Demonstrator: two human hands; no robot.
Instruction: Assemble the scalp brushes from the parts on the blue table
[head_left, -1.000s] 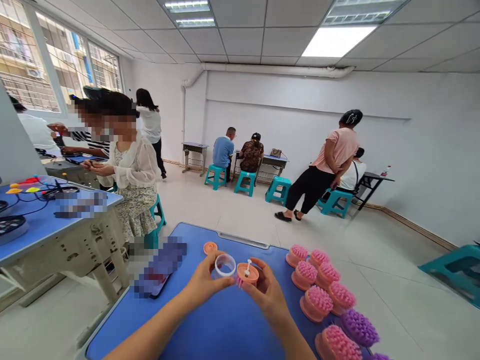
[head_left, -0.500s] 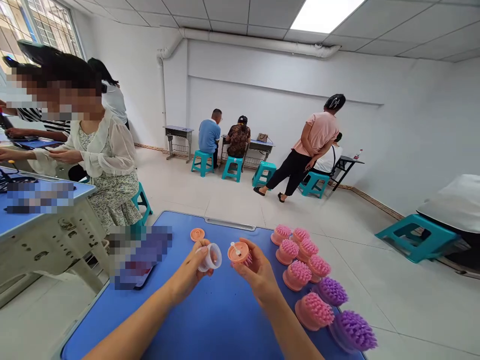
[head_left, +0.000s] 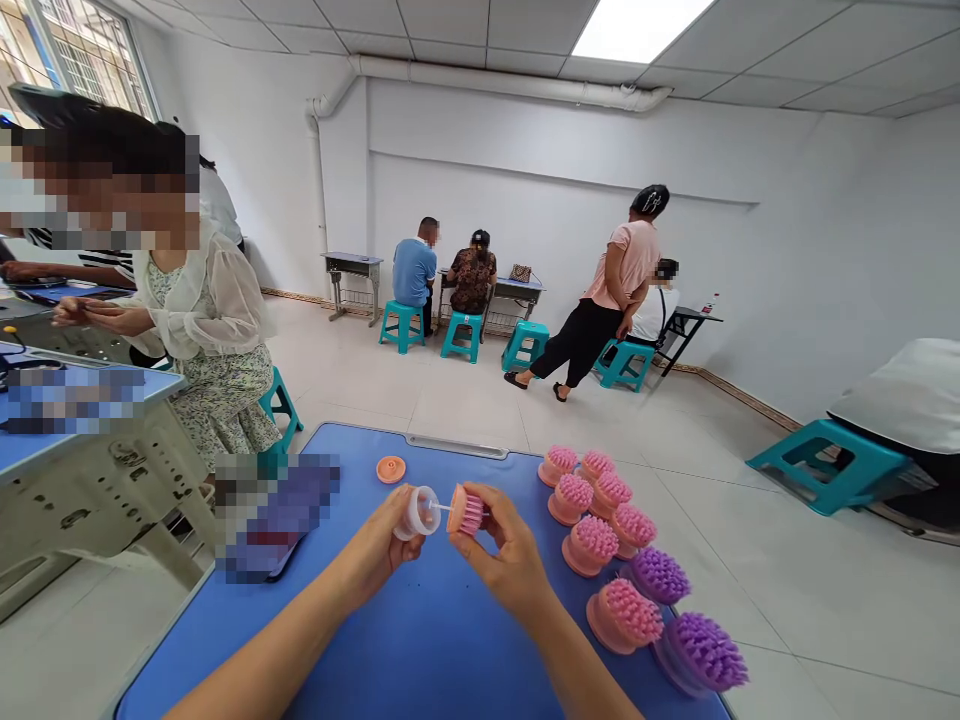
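Note:
My left hand (head_left: pixel 391 535) is closed round a small translucent plastic cup (head_left: pixel 422 513), its open mouth turned to the right. In my right hand (head_left: pixel 504 535) is a pink bristled brush head (head_left: pixel 466 509) with an orange base, held on its side. A thin white stem (head_left: pixel 440 507) runs from the base toward the cup, its tip at or just inside the mouth; how deep I cannot tell. The cup rim and the base stay a little apart. Beyond my left hand, a round orange disc (head_left: pixel 391 469) lies on the blue table (head_left: pixel 420 640).
Several finished-looking pink brushes (head_left: pixel 596 545) and two purple brushes (head_left: pixel 701 652) stand bristles up along the table's right side. A dark flat object (head_left: pixel 281 520), partly blurred, lies at the left edge. A person in white (head_left: pixel 210 300) sits at the neighbouring desk (head_left: pixel 112 470).
My right hand has turned the brush head so its base and stem face the cup, and brought the stem to the cup's mouth. The left hand keeps the cup.

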